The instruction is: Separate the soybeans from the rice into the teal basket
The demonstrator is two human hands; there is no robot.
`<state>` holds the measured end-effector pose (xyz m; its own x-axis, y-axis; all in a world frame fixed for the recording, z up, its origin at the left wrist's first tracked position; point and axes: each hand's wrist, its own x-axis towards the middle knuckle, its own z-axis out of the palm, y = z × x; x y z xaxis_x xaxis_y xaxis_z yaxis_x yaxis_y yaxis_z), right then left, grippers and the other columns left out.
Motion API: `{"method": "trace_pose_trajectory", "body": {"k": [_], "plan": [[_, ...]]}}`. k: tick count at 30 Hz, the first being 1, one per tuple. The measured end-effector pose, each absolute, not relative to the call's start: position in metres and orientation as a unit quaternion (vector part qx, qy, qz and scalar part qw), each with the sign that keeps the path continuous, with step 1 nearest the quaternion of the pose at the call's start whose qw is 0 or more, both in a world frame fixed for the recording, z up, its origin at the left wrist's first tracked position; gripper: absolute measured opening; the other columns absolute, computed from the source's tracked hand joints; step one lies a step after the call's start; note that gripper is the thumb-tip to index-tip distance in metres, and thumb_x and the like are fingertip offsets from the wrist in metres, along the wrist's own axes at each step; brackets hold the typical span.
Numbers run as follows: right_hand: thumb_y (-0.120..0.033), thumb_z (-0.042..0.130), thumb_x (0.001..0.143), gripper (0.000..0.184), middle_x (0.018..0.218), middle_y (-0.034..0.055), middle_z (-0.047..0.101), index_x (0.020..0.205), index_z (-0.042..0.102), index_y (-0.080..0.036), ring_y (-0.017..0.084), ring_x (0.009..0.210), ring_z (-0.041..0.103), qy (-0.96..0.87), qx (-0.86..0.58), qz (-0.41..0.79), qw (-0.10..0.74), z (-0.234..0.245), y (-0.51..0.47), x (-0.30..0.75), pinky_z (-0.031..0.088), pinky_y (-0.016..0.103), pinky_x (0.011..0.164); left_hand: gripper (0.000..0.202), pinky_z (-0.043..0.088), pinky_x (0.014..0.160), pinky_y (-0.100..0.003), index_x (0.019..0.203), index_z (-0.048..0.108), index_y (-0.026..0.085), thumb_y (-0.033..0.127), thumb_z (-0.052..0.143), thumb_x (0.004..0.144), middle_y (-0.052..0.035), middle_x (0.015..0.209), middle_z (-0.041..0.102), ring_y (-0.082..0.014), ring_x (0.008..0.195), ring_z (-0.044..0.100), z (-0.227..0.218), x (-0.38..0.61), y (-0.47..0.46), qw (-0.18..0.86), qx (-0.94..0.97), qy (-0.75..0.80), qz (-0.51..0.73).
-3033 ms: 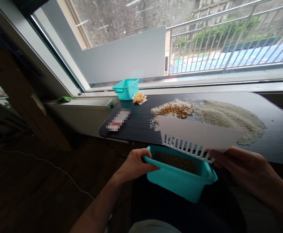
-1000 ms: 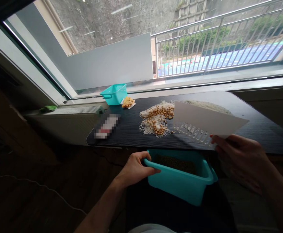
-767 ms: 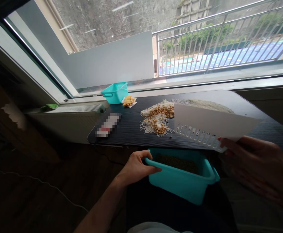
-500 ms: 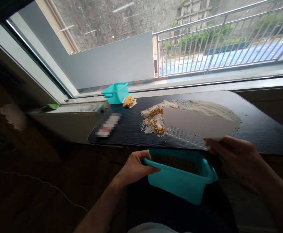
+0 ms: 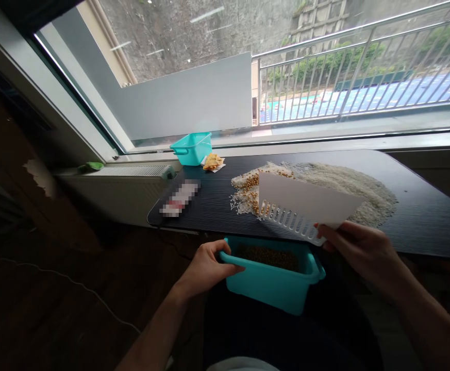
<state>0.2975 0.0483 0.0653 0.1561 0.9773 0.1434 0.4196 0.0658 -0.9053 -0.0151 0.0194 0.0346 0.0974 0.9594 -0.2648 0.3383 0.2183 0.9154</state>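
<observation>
Your left hand (image 5: 209,265) is closed on the left end of the teal bin (image 5: 271,288). The fingers curl over the rim and the thumb lies along its top edge. The forearm rises from the bottom of the view, slanting up and to the right, with the wrist nearly straight. The teal bin sits low, in front of and below the near edge of the counter (image 5: 421,221), close to your body, and holds a dark layer of small grains.

Your right hand (image 5: 358,247) clamps the near right corner of the white slotted scoop (image 5: 305,206). The fingers are bent around its edge and the knuckles face you. Whether the thumb lies on top or beneath is hard to tell. That forearm comes in from the lower right corner, angled up and to the left. The white slotted scoop is tilted, with its slotted side facing you over the near edge of the counter, just above the bin's far rim. Its left end sits among the yellow beans (image 5: 250,188).

The yellow beans are mixed into the left side of the rice pile (image 5: 348,183), which spreads across the middle of the counter towards its far edge. At the far left corner stands a second teal bin (image 5: 191,148), with a yellow wrapper (image 5: 213,162) just beside it. A blurred item (image 5: 180,198) lies near the left edge.
</observation>
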Motion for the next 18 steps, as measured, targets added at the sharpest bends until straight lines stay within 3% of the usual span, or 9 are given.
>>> {"method": "trace_pose_trajectory", "body": {"k": [3, 18], "plan": [[-0.073, 0.075, 0.062, 0.05, 0.049, 0.0015, 0.066, 0.063, 0.075, -0.023, 0.018, 0.048, 0.059, -0.578, -0.604, 0.328, 0.44, 0.061, 0.057, 0.288, 0.044, 0.03, 0.047, 0.041, 0.03, 0.053, -0.02, 0.069, 0.053, 0.019, 0.039, 0.088, 0.06, 0.0082, 0.06, 0.043, -0.008, 0.059, 0.039, 0.033, -0.015, 0.02, 0.491, 0.551, 0.602, 0.305], [-0.06, 0.076, 0.068, 0.041, 0.058, 0.0028, 0.071, 0.079, 0.08, -0.021, 0.021, 0.059, 0.067, -0.528, -0.66, 0.261, 0.466, 0.065, 0.058, 0.326, 0.051, 0.032, 0.057, 0.041, 0.028, 0.054, -0.021, 0.067, 0.053, 0.019, 0.036, 0.089, 0.058, 0.0088, 0.058, 0.043, -0.008, 0.058, 0.038, 0.035, 0.007, 0.028, 0.515, 0.56, 0.572, 0.307]]}}
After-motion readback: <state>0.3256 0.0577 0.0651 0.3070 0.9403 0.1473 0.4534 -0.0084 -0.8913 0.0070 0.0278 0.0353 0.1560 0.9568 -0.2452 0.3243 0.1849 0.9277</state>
